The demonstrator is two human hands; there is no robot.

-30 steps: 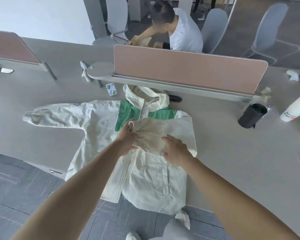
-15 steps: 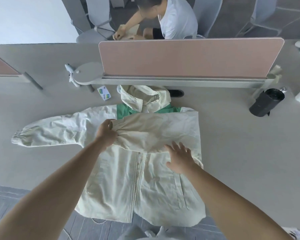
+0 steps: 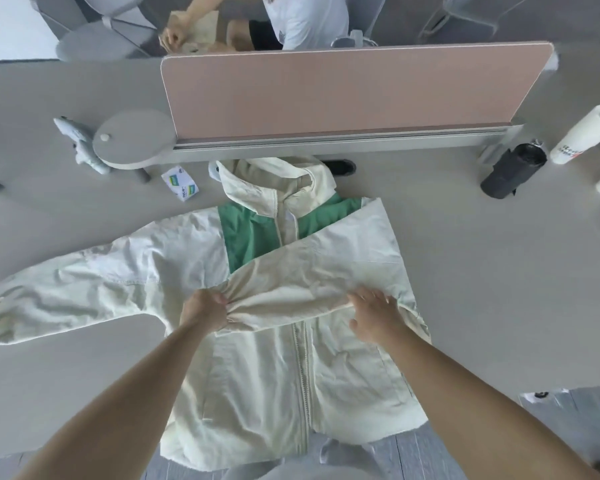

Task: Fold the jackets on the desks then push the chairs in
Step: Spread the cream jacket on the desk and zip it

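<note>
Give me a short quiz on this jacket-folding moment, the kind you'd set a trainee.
1. True or false: the left hand grips the cuff end of the folded sleeve that lies across the jacket.
2. Where is the other sleeve? A) stretched out to the left on the desk; B) tucked under the jacket; C) hanging straight down off the desk edge.
3. Fill in: the panel below the collar is ____.
Key: 1 true. 2 A. 3 green.
</note>
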